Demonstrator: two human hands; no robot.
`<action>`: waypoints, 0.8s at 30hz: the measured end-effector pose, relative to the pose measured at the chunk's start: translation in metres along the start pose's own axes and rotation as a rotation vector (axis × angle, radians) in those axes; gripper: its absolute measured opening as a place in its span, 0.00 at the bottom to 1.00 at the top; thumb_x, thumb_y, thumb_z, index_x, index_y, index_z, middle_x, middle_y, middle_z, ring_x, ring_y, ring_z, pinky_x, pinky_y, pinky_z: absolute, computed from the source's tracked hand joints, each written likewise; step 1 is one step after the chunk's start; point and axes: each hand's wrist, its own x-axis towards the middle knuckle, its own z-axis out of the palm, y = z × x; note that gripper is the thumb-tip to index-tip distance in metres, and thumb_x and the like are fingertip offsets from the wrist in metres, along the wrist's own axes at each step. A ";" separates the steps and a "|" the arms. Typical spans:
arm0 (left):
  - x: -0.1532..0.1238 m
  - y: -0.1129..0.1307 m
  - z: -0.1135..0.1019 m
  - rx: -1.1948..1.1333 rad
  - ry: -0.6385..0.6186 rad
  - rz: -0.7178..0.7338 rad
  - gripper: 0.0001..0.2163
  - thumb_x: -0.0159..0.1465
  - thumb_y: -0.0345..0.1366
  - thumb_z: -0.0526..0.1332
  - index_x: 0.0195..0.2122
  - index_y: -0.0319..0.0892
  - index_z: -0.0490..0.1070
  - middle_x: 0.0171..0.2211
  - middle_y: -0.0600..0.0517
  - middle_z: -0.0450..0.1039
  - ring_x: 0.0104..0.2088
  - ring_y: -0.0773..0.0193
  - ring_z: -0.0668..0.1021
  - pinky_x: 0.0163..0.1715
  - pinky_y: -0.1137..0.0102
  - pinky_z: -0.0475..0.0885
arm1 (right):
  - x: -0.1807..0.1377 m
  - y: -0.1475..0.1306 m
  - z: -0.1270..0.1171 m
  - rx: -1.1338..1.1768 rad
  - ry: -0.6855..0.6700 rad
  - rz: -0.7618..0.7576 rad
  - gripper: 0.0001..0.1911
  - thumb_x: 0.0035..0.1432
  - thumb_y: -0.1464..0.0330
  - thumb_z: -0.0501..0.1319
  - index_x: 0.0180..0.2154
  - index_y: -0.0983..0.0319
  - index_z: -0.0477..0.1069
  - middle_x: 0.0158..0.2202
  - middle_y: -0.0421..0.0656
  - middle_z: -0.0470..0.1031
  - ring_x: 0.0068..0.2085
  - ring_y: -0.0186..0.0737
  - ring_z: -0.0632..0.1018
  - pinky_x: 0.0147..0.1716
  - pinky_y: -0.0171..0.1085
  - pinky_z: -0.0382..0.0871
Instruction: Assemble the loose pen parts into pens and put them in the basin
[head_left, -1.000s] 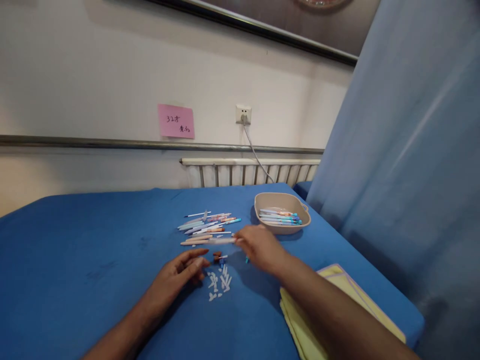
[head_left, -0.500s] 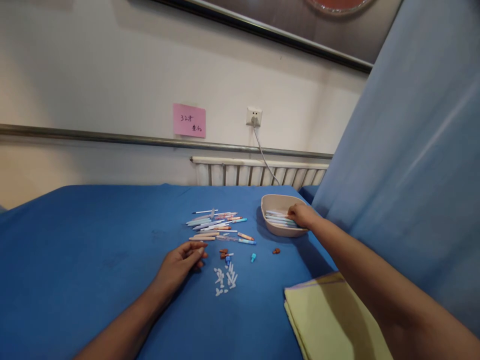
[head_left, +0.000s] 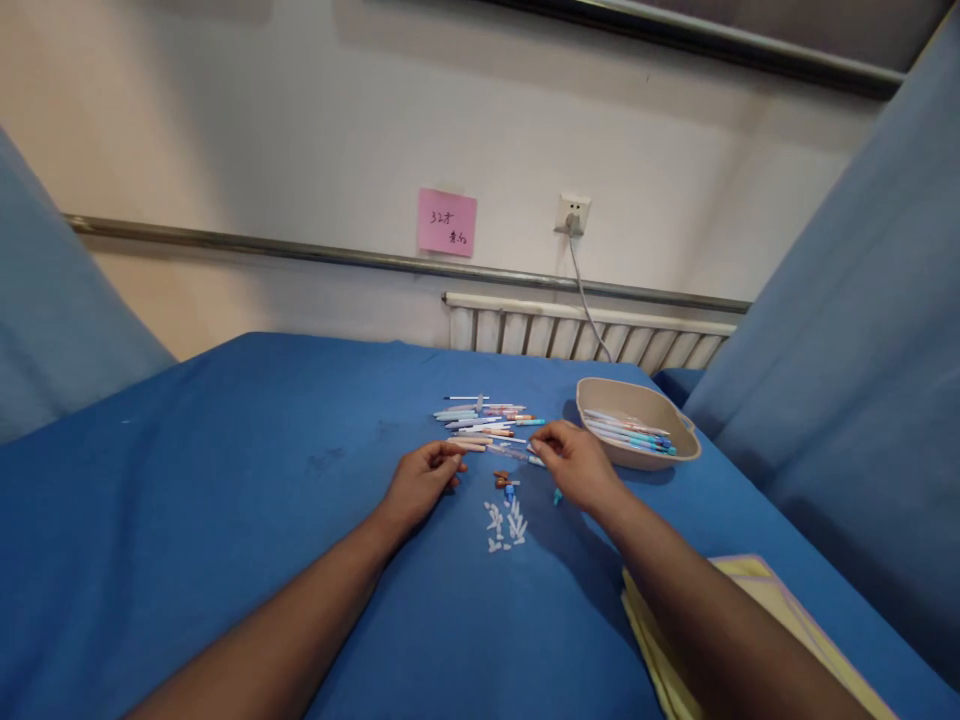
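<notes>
"Pen parts point(head_left: 466, 424) first: where do they lie?"

"On the blue cover point(head_left: 322, 410), in a loose heap between the two hands and slightly beyond them. Slim barrels and thin rods, most running left to right."

"And the left hand point(head_left: 424, 484)?"

"At the heap's near left edge. Its fingers are half curled, thumb close to the forefinger, tips by the peach barrels point(head_left: 476, 440). I can't tell whether they hold anything."

"The right hand point(head_left: 576, 462)?"

"At the heap's right end, thumb and fingertips drawn together. A thin white rod point(head_left: 514, 440) runs up to the tips; whether it's gripped is too small to say."

"What's to the right of that?"

"A beige bin point(head_left: 637, 396), just beside the right hand, with several pens point(head_left: 628, 432) lying in it."

"And nearer?"

"Small white pieces point(head_left: 514, 524) scattered between the forearms, brown pieces point(head_left: 501, 482) and a blue piece point(head_left: 511, 493) just beyond them. A teal piece point(head_left: 558, 496) lies farther right, near the right hand. The right forearm passes over a folded yellow cloth point(head_left: 757, 575)."

"The wall?"

"A pink note point(head_left: 447, 222), left of a socket point(head_left: 573, 213) with a plug in it."
</notes>
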 end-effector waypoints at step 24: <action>0.017 -0.004 -0.007 0.999 -0.028 0.354 0.11 0.59 0.37 0.56 0.40 0.44 0.74 0.35 0.48 0.71 0.37 0.57 0.70 0.40 0.63 0.62 | -0.013 0.038 0.033 -0.194 -0.240 0.024 0.12 0.56 0.71 0.56 0.43 0.61 0.69 0.43 0.46 0.73 0.45 0.42 0.71 0.46 0.36 0.61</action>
